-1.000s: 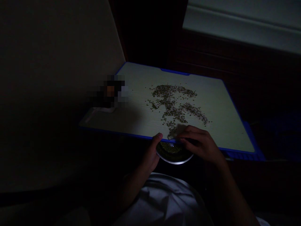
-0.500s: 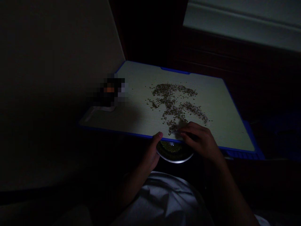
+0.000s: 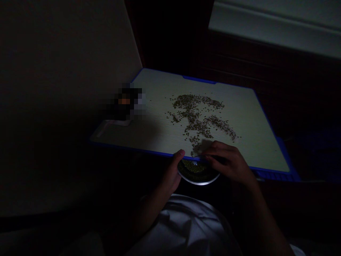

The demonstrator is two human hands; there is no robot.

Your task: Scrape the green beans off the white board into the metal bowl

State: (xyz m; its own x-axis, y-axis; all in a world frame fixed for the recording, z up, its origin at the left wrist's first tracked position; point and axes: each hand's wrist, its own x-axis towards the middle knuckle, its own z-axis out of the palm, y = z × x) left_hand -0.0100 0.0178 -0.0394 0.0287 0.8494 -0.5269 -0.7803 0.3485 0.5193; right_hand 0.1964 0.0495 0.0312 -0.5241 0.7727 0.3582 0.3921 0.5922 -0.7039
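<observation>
A pale board with a blue rim [image 3: 154,135] stretches out in front of me, with many small dark seeds [image 3: 189,110] scattered over it. At its near edge, my left hand [image 3: 172,174] has its thumb on the blue rim; its other fingers are hidden below. My right hand [image 3: 229,160] is closed in a pinch on a thin, slender object [image 3: 197,156], too dark to name, whose tip is at the rim beside a few seeds. Under that edge, between my hands, a round bowl with a shiny rim [image 3: 201,183] contains more small greenish seeds.
On the board's left end lies a pixelated dark object [image 3: 122,105], perhaps a device. A pale wall [image 3: 66,71] rises at the left. A light ledge [image 3: 266,28] runs across the top right. Deep shadow covers much of the surroundings.
My right hand has drawn slightly towards me, bringing the thin object's tip down to the near rim with a few seeds. My left hand stays in place.
</observation>
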